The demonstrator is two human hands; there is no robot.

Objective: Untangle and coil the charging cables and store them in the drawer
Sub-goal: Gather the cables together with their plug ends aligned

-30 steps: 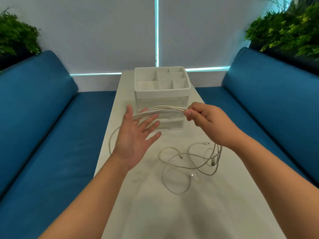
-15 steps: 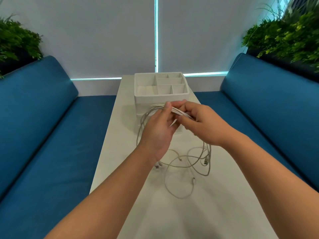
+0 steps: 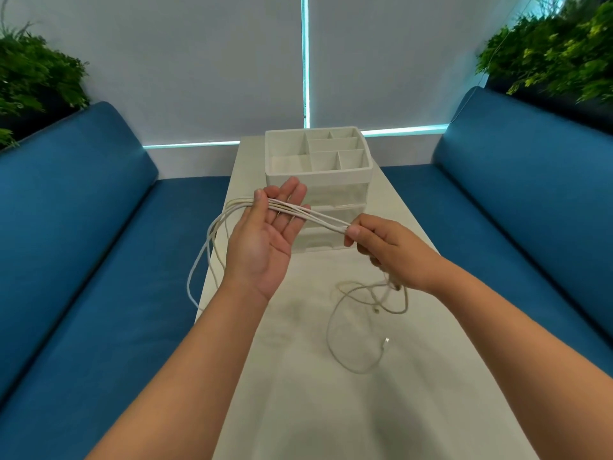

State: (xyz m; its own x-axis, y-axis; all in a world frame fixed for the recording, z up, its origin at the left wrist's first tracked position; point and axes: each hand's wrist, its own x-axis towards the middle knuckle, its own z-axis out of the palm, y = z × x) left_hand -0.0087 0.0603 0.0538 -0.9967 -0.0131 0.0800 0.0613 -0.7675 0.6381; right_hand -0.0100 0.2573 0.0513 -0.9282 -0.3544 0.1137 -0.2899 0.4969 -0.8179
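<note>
While my left hand [image 3: 262, 240] lies flat and spread under the white charging cables [image 3: 308, 214] as a winding form, my right hand [image 3: 388, 250] pinches the strands taut beside it, loose ends trailing below toward the table [image 3: 298, 393], the drawer [image 3: 331, 224] just beyond my fingertips still closed.

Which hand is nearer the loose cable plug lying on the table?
Right. The right hand is above the plug, pinching the cable strands; the left hand is farther, up-left of it.
</note>
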